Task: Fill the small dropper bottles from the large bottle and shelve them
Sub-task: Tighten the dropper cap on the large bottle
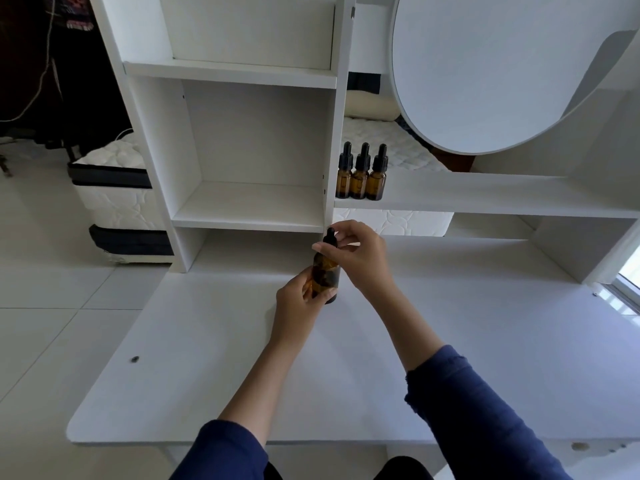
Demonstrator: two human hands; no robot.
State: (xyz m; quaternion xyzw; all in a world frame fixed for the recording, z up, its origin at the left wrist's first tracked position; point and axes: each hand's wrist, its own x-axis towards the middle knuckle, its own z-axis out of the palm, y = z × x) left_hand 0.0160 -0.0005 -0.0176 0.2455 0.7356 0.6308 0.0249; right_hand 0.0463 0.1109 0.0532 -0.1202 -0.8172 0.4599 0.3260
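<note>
- Closest to me: blue sleeves (pixel 225 452) pushed up the forearms, both arms reaching out over the white desk (pixel 207 375). There's a little dark speck (pixel 134 358) on the desk off to the left; can't tell what it is.
- Left hand (pixel 301 299) is wrapped round the lower body of the amber bottle (pixel 325 273), fingers curled on it, steadying it. The bottle stands upright, with its base on or just above the desk near the back edge.
- Right hand (pixel 360 254) comes in from above, thumb and fingertips pinching the black dropper cap (pixel 329 237), other fingers loosely bent.
- My read: this is the big bottle and the step in hand is working its cap. Screwing on or off? Honestly can't tell from here.
- Further back, three small bottles (pixel 362 181) are lined up touching each other at the left end of the long shelf (pixel 485 199), all with caps on. So the shelving part looks mostly or fully done.
- The cubby (pixel 249 206) to their left has nothing visible in it.
- If the cap's coming off, the next move needs a steady lift so the dropper doesn't drip. If it's going on, just snug it and set the bottle down.
- Way back: an oval mirror (pixel 485 64) up right, a mattress (pixel 114 199) behind the unit.
</note>
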